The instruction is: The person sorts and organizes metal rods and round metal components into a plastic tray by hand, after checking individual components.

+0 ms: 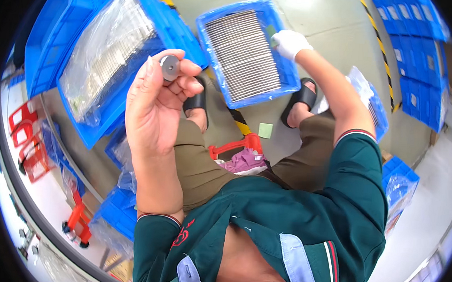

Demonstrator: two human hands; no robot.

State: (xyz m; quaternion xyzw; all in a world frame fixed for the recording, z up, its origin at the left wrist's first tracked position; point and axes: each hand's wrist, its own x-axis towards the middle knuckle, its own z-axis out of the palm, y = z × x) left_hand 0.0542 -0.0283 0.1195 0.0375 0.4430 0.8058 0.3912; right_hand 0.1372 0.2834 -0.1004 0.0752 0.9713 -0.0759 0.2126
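My left hand (159, 98), bare, is raised and pinches a small round metal disc (170, 68) with a hole in its middle and a dark rim. My right hand (291, 44) wears a white glove and is at the right rim of a blue bin (290, 83). Its fingers are curled, and what they hold, if anything, is hidden. A small green piece (270, 32) shows beside its fingertips. Inside the bin, lined with clear plastic, lie close rows of thin metal discs (244, 54) on edge.
At the left, a larger blue bin (95, 125) holds plastic-wrapped parts (112, 51). Blue bins (422, 65) are stacked far right. My feet in black sandals (304, 96) flank the middle bin. A red stool (252, 141) with a purple cloth (244, 162) is between my legs, near a green slip (265, 130).
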